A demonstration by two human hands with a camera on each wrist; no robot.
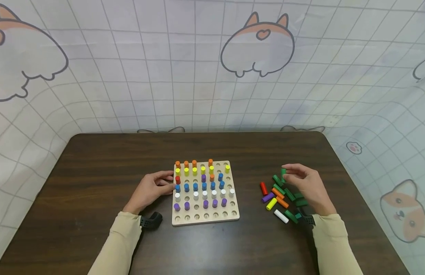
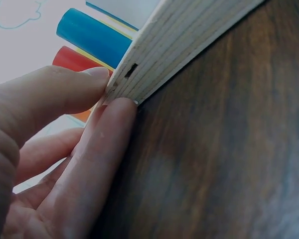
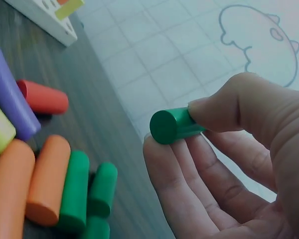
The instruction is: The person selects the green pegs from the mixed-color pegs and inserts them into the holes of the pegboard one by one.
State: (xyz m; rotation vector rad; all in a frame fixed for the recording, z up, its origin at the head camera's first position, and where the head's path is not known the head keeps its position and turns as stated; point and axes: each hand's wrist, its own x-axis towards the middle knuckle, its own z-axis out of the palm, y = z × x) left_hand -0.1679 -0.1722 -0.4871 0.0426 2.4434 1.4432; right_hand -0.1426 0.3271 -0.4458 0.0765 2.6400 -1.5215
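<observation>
Head view shows the right hand (image 1: 308, 187) pinching a green peg (image 1: 283, 172) above a pile of loose pegs (image 1: 279, 198), while the left hand (image 1: 152, 190) pinches the wooden peg board (image 1: 205, 219) edge on the brown table (image 1: 95, 172).

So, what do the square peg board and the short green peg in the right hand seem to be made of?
The square pale peg board looks like unpainted plywood: its edge shows thin stacked layers. The short green cylinder peg, pinched by the right hand, is probably painted wood, though plastic is possible: its colour is even, slightly matte, and no grain shows. The left hand holds the board's edge.
</observation>
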